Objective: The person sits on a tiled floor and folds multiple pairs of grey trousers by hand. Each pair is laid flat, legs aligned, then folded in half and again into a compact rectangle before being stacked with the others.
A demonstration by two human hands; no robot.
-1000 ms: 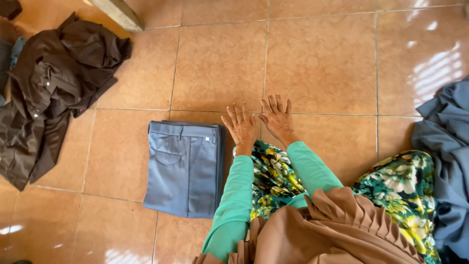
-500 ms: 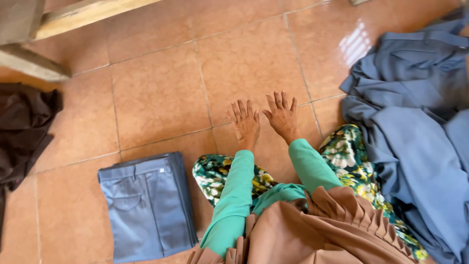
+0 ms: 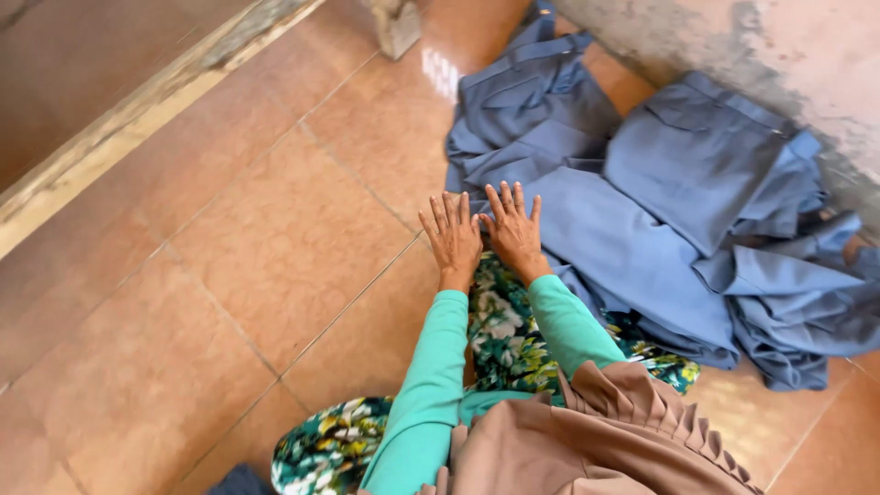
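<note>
Brown pleated cloth (image 3: 596, 431) and floral skirt (image 3: 500, 335) lay nearest, over lap. Green sleeves (image 3: 431, 367) reached forward. Left hand (image 3: 451, 236) lay flat, fingers spread, holding nothing, on tiled floor (image 3: 229, 275) at skirt's edge. Right hand (image 3: 513, 229) likewise open, empty, fingertips touching edge of heaped blue-grey trousers (image 3: 660, 211). Heap ran back to wall (image 3: 761, 46). Risk, judged: tangled legs could drag neighbouring garments along if one pulled.

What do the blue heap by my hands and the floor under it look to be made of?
Blue garments: woven cloth, probably a matte trouser fabric; it creases, folds and shows stitched seams. Floor: glazed ceramic tile, likely; orange-brown squares with grout lines and a bright glare patch. Left hand and right hand lie flat at the heap's edge.
</note>
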